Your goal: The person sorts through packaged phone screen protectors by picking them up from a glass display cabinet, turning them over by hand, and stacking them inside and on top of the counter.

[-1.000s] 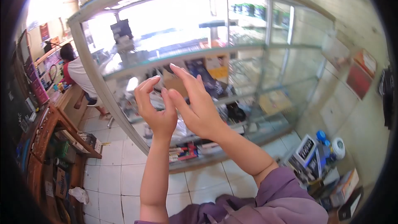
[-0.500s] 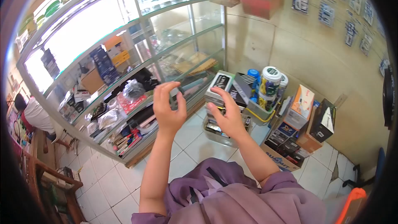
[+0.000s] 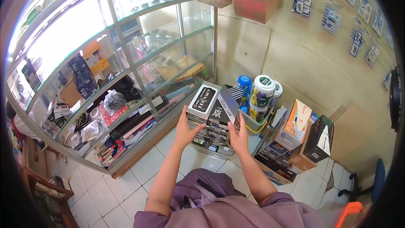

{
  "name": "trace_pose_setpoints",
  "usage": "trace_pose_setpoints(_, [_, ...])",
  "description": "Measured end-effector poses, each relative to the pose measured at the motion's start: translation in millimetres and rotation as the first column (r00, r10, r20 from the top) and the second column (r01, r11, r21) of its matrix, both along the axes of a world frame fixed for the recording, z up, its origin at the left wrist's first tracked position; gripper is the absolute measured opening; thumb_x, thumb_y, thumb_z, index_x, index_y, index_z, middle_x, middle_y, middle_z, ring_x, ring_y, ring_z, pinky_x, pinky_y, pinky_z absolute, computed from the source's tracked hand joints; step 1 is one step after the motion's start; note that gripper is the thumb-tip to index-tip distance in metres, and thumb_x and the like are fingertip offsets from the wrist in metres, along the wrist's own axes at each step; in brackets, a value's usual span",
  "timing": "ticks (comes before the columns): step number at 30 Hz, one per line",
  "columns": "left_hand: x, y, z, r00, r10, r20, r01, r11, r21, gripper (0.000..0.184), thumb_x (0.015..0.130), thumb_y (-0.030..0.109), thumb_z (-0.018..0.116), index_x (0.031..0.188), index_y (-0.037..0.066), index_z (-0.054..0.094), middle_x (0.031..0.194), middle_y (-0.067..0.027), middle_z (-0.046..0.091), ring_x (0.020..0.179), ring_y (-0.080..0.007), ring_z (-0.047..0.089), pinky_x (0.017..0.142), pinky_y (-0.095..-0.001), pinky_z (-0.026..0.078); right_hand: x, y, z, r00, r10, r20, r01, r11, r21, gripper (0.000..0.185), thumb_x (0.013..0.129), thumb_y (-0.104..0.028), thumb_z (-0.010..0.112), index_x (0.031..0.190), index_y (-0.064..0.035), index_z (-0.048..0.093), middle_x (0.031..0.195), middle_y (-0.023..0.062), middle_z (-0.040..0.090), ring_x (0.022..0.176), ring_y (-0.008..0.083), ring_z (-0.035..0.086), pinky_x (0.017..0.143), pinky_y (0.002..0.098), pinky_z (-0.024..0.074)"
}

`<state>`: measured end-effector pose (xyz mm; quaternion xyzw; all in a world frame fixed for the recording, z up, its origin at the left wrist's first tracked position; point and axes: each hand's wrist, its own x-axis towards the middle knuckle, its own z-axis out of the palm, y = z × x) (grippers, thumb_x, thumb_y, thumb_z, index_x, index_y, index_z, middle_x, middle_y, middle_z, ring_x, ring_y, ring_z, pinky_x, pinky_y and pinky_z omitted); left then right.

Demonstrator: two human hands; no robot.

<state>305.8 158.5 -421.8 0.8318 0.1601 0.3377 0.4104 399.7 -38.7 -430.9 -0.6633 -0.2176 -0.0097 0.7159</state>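
Two boxes sit side by side on a clear plastic bin [image 3: 211,150] packed with small items. One is a grey box with a white label [image 3: 203,100]; the other is a dark box with a grey panel and white stripes [image 3: 224,109]. My left hand [image 3: 185,130] is at the near left corner of the grey box, thumb spread away from the fingers. At the near right side of the dark box is my right hand [image 3: 239,138], fingers extended upward and thumb apart. I cannot tell how firmly either hand touches the boxes.
A glass display case [image 3: 139,76] full of goods stands to the left. Right of the boxes are lidded jars [image 3: 262,90] in a tub, then a carton of boxes [image 3: 274,160]. Plastic containers [image 3: 256,1] and hanging packets [image 3: 333,17] line the wall.
Both hands have gone from raised in mid-air to down beside the two boxes. The view has come closer and tilted toward the boxes.
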Motion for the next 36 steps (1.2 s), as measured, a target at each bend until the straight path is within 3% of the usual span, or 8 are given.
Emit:
trace_pose_setpoints(4, [5, 2, 1, 0.994, 0.092, -0.052, -0.09, 0.995, 0.04, 0.101, 0.067, 0.03, 0.09, 0.148, 0.003, 0.036, 0.137, -0.021, 0.055, 0.127, -0.0332, 0.054, 0.106, -0.041, 0.041, 3, 5, 8, 0.986, -0.138, 0.098, 0.155, 0.967, -0.204, 0.057, 0.096, -0.021, 0.064, 0.144, -0.0006, 0.041, 0.124, 0.0172, 0.055, 0.109, 0.0236, 0.059, 0.091, 0.0314, 0.0489])
trace_pose_setpoints(6, [8, 2, 3, 0.991, 0.13, 0.018, -0.131, 0.988, 0.086, 0.094, 0.065, 0.027, 0.091, 0.144, 0.006, 0.043, 0.131, -0.0188, 0.061, 0.122, -0.0318, 0.058, 0.104, -0.0407, 0.043, 2, 8, 15, 0.987, -0.157, 0.013, 0.158, 0.985, -0.064, 0.051, 0.095, -0.02, 0.065, 0.139, -0.0011, 0.048, 0.117, 0.0129, 0.053, 0.101, 0.018, 0.059, 0.081, 0.0288, 0.0506])
trace_pose_setpoints(13, [8, -3, 16, 0.991, 0.133, 0.005, -0.133, 0.989, -0.064, 0.085, 0.062, 0.021, 0.09, 0.135, 0.003, 0.052, 0.126, -0.0211, 0.062, 0.115, -0.0347, 0.061, 0.097, -0.0406, 0.047, 10, 2, 40, 0.983, -0.036, -0.178, 0.033, 0.999, -0.02, 0.056, 0.093, -0.013, 0.066, 0.142, 0.0036, 0.042, 0.104, 0.0115, 0.064, 0.084, 0.0139, 0.063, 0.069, 0.0244, 0.0533])
trace_pose_setpoints(24, [8, 1, 22, 0.996, 0.083, 0.018, -0.079, 0.986, -0.147, 0.08, 0.061, 0.018, 0.091, 0.13, 0.003, 0.054, 0.12, -0.0191, 0.066, 0.117, -0.0324, 0.061, 0.099, -0.0394, 0.046, 1, 44, 63, 0.905, 0.242, -0.351, -0.179, 0.963, 0.203, 0.065, 0.094, -0.006, 0.063, 0.148, 0.0055, 0.029, 0.113, 0.0153, 0.057, 0.095, 0.0234, 0.067, 0.072, 0.0345, 0.063])
trace_pose_setpoints(30, [7, 12, 23, 0.997, -0.001, -0.072, -0.008, 0.991, -0.13, 0.092, 0.06, 0.018, 0.091, 0.14, 0.004, 0.047, 0.126, -0.0201, 0.063, 0.121, -0.0323, 0.058, 0.102, -0.0399, 0.044, -9, 51, 75, 0.983, 0.182, -0.036, -0.178, 0.872, -0.456, 0.07, 0.089, -0.015, 0.068, 0.143, 0.0129, 0.033, 0.12, 0.0201, 0.066, 0.094, 0.0178, 0.069, 0.073, 0.0277, 0.0541])
trace_pose_setpoints(32, [10, 21, 12, 0.998, -0.048, -0.037, 0.042, 0.986, -0.159, 0.093, 0.061, 0.017, 0.091, 0.142, 0.004, 0.046, 0.128, -0.0188, 0.062, 0.122, -0.0307, 0.058, 0.103, -0.0403, 0.044, -12, 54, 74, 0.984, 0.178, -0.029, -0.168, 0.843, -0.511, 0.072, 0.088, -0.018, 0.069, 0.143, 0.0136, 0.034, 0.123, 0.022, 0.065, 0.093, 0.0191, 0.07, 0.078, 0.0295, 0.053])
trace_pose_setpoints(34, [13, 29, 4, 0.995, -0.095, 0.001, 0.094, 0.979, -0.184, 0.094, 0.062, 0.015, 0.091, 0.144, 0.004, 0.045, 0.129, -0.0175, 0.062, 0.122, -0.0291, 0.058, 0.104, -0.0408, 0.044, -13, 59, 61, 0.982, 0.151, 0.11, -0.077, 0.862, -0.501, 0.078, 0.086, -0.033, 0.069, 0.143, 0.0092, 0.038, 0.088, 0.0191, 0.071, 0.084, 0.0322, 0.069, 0.076, 0.038, 0.0526])
trace_pose_setpoints(36, [14, 35, 2, 0.975, -0.21, 0.071, 0.221, 0.936, -0.275, 0.091, 0.065, 0.01, 0.089, 0.144, 0.004, 0.044, 0.129, -0.0142, 0.062, 0.12, -0.024, 0.058, 0.104, -0.0401, 0.044, -17, 62, 56, 0.982, 0.137, 0.128, -0.062, 0.882, -0.468, 0.079, 0.086, -0.033, 0.07, 0.144, 0.0097, 0.037, 0.085, 0.0181, 0.07, 0.085, 0.032, 0.068, 0.077, 0.0378, 0.0516])
